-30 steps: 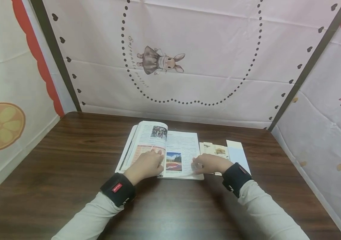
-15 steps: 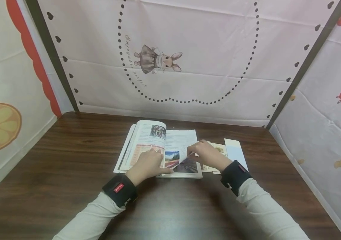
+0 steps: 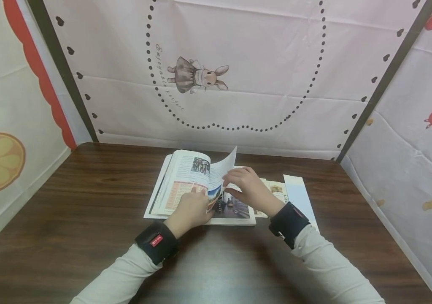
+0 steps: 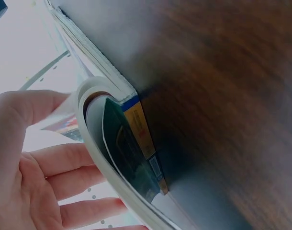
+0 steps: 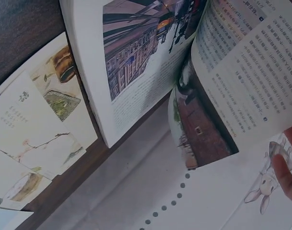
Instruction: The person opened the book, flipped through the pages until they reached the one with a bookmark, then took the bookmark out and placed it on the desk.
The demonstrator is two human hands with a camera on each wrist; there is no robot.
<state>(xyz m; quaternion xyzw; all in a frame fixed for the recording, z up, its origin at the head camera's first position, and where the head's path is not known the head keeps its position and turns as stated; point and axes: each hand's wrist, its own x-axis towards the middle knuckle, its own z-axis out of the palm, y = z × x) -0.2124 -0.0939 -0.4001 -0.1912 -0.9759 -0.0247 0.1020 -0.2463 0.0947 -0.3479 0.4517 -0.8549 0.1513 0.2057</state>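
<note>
A thick book (image 3: 179,177) lies spread wide, its left pages bulging upward. My left hand (image 3: 191,209) rests on those left pages near the fold; in the left wrist view its fingers (image 4: 72,160) reach over the curved pages and its thumb lies toward the fold. One right-hand page (image 3: 221,169) stands raised and curved, baring a street photo (image 3: 231,207) underneath. My right hand (image 3: 248,188) is at the raised page's right side, fingertips at or against it. In the right wrist view only its fingertips (image 5: 285,175) show, below the page's edge; any contact there is unclear.
Cream illustrated cards (image 5: 45,129) lie right of the book, with a pale blue and white sheet (image 3: 297,194) beyond them. The brown wooden table (image 3: 98,202) carries everything. Printed cloth walls (image 3: 261,63) stand behind and at both sides.
My right hand took the page's lower corner, lifted it and moved it left, uncovering the street photo. My left hand has stayed on the left pages, its thumb shifting about the fold.
</note>
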